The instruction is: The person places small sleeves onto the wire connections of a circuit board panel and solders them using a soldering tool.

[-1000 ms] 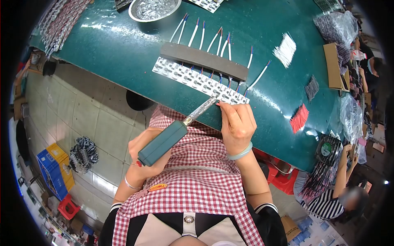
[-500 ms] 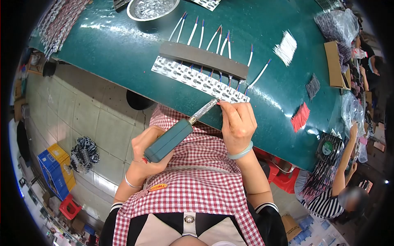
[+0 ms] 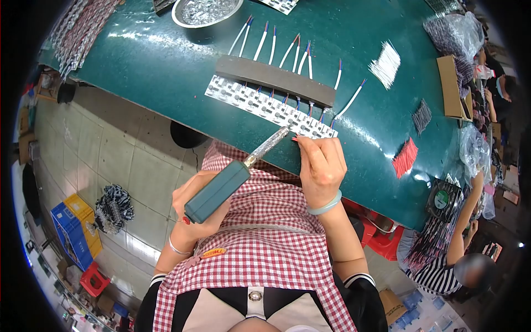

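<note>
My left hand is closed around the green handle of a soldering iron. The metal tip of the iron points up and right, close to the lower edge of a white circuit board strip. Between thumb and finger, my right hand pinches a small red wire at the strip's right-hand lower edge. A dark grey bar lies along the strip across several white cables, whose coloured inner wires reach the board.
Bundles of white, dark grey and red wires lie on the green table to the right. A metal bowl stands at the back. At far right, another person sits near a cardboard box.
My left hand has drawn the soldering iron slightly down and left, and its tip has shifted away from the red wire. My right hand has stayed nearly still.
</note>
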Action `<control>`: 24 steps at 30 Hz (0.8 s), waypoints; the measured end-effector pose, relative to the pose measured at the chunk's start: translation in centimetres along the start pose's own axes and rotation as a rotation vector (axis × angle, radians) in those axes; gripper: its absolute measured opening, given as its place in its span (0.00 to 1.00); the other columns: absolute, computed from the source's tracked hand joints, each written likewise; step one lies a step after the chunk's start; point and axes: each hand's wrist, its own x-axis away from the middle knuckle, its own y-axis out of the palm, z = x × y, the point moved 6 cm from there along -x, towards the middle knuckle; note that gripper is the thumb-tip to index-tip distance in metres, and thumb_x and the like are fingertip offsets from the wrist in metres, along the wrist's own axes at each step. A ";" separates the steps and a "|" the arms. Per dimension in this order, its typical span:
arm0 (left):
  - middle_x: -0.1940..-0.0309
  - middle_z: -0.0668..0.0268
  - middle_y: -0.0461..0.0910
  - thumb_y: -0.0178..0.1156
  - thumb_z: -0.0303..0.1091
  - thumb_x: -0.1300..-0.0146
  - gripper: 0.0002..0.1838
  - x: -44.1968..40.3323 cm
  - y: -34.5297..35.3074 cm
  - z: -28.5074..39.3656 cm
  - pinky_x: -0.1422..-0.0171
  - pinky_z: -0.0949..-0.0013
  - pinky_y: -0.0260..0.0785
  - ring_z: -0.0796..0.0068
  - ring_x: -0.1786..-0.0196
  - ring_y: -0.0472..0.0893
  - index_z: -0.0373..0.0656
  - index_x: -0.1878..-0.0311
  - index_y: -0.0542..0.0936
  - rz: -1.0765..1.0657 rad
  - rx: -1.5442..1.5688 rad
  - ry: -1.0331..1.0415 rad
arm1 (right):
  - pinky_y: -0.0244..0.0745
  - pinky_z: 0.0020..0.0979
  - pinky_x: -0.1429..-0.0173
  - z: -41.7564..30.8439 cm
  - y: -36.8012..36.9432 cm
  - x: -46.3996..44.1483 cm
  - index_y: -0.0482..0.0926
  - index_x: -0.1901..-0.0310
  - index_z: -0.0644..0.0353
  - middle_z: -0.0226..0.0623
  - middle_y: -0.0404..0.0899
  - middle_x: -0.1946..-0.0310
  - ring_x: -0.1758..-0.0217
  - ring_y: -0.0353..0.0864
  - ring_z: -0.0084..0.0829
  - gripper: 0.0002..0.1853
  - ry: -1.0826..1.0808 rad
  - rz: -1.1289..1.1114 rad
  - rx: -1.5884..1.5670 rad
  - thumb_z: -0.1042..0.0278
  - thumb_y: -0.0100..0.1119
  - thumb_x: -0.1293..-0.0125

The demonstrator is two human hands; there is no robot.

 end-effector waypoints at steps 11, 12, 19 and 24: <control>0.62 0.51 0.87 0.69 0.15 0.55 0.13 0.4 -1.3 -0.5 0.57 0.65 0.82 0.56 0.61 0.89 0.28 0.61 0.86 0.036 -0.054 -0.044 | 0.73 0.37 0.63 -1.4 -0.3 -0.7 0.87 0.58 0.63 0.35 0.76 0.70 0.67 0.77 0.38 0.15 -0.047 0.077 -0.027 0.85 0.75 0.48; 0.62 0.51 0.87 0.69 0.15 0.55 0.13 0.4 -1.4 -0.6 0.57 0.65 0.82 0.56 0.61 0.89 0.28 0.61 0.86 0.040 -0.048 -0.045 | 0.72 0.37 0.63 -1.4 0.0 -0.8 0.87 0.57 0.63 0.35 0.76 0.70 0.67 0.76 0.38 0.15 -0.039 0.069 -0.034 0.85 0.75 0.47; 0.65 0.55 0.84 0.70 0.18 0.49 0.14 0.3 -1.2 -0.9 0.63 0.68 0.75 0.65 0.68 0.84 0.28 0.57 0.85 0.035 -0.007 -0.016 | 0.72 0.37 0.65 -1.3 1.5 -0.9 0.87 0.57 0.63 0.35 0.75 0.71 0.68 0.76 0.37 0.15 -0.025 0.024 -0.040 0.85 0.74 0.47; 0.65 0.55 0.85 0.70 0.18 0.50 0.13 0.1 -1.1 -0.9 0.64 0.67 0.76 0.63 0.68 0.85 0.29 0.58 0.85 0.021 -0.003 -0.044 | 0.72 0.37 0.65 -1.3 1.8 -0.8 0.87 0.57 0.64 0.36 0.75 0.71 0.68 0.76 0.37 0.14 -0.037 0.016 -0.004 0.85 0.74 0.46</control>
